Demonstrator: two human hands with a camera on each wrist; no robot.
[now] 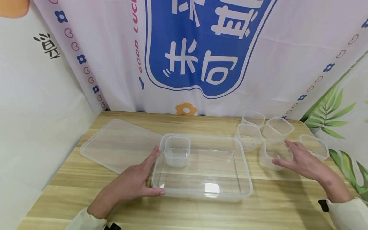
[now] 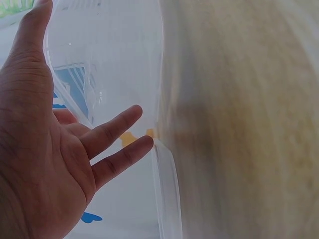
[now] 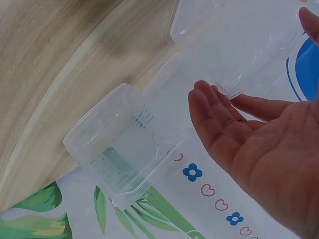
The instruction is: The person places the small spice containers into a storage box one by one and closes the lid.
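My left hand (image 1: 133,180) is at the left end of a large clear plastic box (image 1: 244,172), thumb and fingers spread wide along its rim. Inside that box, in the back left corner, stands a small clear square container (image 1: 177,152). On the right, my right hand (image 1: 306,161) reaches over another small container (image 1: 265,159), with thumb and index finger apart at its rim. In the right wrist view, the fingers (image 3: 219,114) are slightly bent beside that container's clear wall (image 3: 239,45). The left wrist view has the left fingers (image 2: 122,162) straight beside the large box.
A large flat translucent lid (image 1: 120,143) lies on the wooden table (image 1: 184,217), its right part behind the box. Several small clear containers (image 1: 248,137) cluster at the back right, with another clear piece (image 1: 314,147) beyond the right hand. A printed curtain (image 1: 115,64) hangs behind the table.
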